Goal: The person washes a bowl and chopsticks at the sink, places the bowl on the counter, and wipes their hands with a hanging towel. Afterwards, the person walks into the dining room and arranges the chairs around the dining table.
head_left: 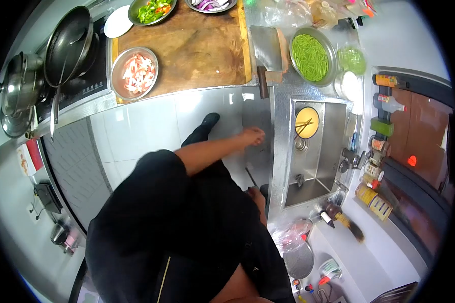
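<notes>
My left hand [253, 136] hangs in the air over the floor, left of the sink counter, fingers curled in, nothing visible in it. Lower down, close to the sink cabinet, my right hand [257, 195] is partly hidden by my dark clothing. A thin dark rod [251, 177] projects from its closed fingers; its kind is unclear. Nearest the hands is the steel sink [313, 156]. In it sits a yellow-lined bowl [307, 116] with chopsticks [306, 125] across it. A cleaver [263, 83] lies at the counter edge, its handle overhanging.
A wooden cutting board [197, 55] carries a bowl of sliced meat [138, 72]; chopped peppers [153, 11] and onion [210, 4] stand behind. Green beans [310, 57] fill a bowl at right. A wok [68, 45] rests on the stove. Bottles [389, 103] line the sill.
</notes>
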`<action>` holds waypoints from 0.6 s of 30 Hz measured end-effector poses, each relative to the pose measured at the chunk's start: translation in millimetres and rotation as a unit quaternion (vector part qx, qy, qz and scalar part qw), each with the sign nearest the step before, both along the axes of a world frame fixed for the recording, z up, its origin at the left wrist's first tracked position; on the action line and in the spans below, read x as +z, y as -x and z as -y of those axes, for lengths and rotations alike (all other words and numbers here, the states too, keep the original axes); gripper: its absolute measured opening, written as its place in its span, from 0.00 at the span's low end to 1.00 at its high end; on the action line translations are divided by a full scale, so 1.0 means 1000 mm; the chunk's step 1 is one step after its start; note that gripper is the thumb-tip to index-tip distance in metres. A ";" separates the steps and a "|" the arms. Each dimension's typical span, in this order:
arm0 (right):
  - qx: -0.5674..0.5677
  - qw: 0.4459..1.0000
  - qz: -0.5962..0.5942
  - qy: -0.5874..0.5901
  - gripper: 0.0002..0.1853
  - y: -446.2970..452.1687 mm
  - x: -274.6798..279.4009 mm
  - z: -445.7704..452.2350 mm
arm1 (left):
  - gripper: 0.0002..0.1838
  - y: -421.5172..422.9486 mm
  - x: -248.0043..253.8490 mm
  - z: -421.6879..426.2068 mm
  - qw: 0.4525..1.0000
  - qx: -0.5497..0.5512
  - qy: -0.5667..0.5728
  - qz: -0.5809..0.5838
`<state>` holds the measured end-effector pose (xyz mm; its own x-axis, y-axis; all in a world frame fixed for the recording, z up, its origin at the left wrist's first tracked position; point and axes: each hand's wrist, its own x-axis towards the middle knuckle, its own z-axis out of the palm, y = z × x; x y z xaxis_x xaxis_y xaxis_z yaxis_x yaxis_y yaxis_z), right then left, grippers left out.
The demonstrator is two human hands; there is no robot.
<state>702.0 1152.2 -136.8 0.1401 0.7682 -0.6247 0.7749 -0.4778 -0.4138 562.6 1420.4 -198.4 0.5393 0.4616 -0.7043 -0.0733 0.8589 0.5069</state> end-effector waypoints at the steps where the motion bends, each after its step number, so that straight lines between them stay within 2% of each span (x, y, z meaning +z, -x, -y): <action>1: 0.011 1.000 -0.010 -0.025 0.12 -0.001 0.000 -0.007 | 0.09 0.021 0.008 -0.010 1.000 0.001 0.008 -0.013; 3: 0.018 0.999 -0.019 -0.046 0.11 0.010 0.010 -0.027 | 0.08 0.067 0.018 -0.025 0.998 0.012 0.000 -0.067; 5: 0.003 0.996 -0.009 -0.085 0.09 0.026 0.031 -0.072 | 0.05 0.100 0.019 -0.034 0.989 0.113 -0.016 -0.088; 7: 0.020 0.994 -0.035 -0.104 0.09 0.033 0.039 -0.110 | 0.06 0.129 0.023 -0.043 0.976 0.146 -0.123 -0.103; 8: 0.052 0.988 -0.017 -0.141 0.09 0.041 0.047 -0.134 | 0.08 0.142 0.032 -0.051 0.941 0.122 -0.248 -0.197; 9: 0.085 0.981 0.002 -0.176 0.09 0.048 0.059 -0.155 | 0.09 0.152 0.051 -0.058 0.881 0.096 -0.365 -0.286; 10: 0.085 0.981 0.004 -0.174 0.09 0.052 0.067 -0.171 | 0.10 0.162 0.088 -0.068 0.834 0.073 -0.422 -0.349; 11: 0.077 0.980 -0.014 -0.181 0.09 0.056 0.073 -0.186 | 0.09 0.167 0.098 -0.078 0.779 0.091 -0.475 -0.399; 12: 0.069 0.979 -0.032 -0.188 0.09 0.059 0.077 -0.196 | 0.09 0.172 0.109 -0.090 0.781 0.091 -0.474 -0.397; 14: 0.067 0.980 -0.036 -0.182 0.08 0.064 0.083 -0.203 | 0.09 0.179 0.119 -0.113 0.696 0.090 -0.538 -0.467; 15: 0.066 0.981 -0.042 -0.178 0.08 0.065 0.084 -0.204 | 0.09 0.180 0.111 -0.123 0.698 0.090 -0.537 -0.466; 17: 0.066 0.982 -0.035 -0.171 0.08 0.066 0.087 -0.196 | 0.07 0.183 0.096 -0.140 0.629 0.093 -0.615 -0.466; 18: 0.067 0.984 -0.030 -0.165 0.08 0.065 0.088 -0.191 | 0.07 0.184 0.095 -0.143 0.631 0.093 -0.615 -0.464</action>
<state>637.1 1343.2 -49.0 -0.0049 0.9397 -0.3419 0.7910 -0.2055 -0.5763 379.0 1563.3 -103.6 0.0144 0.9615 0.2745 0.7037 -0.2048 0.6803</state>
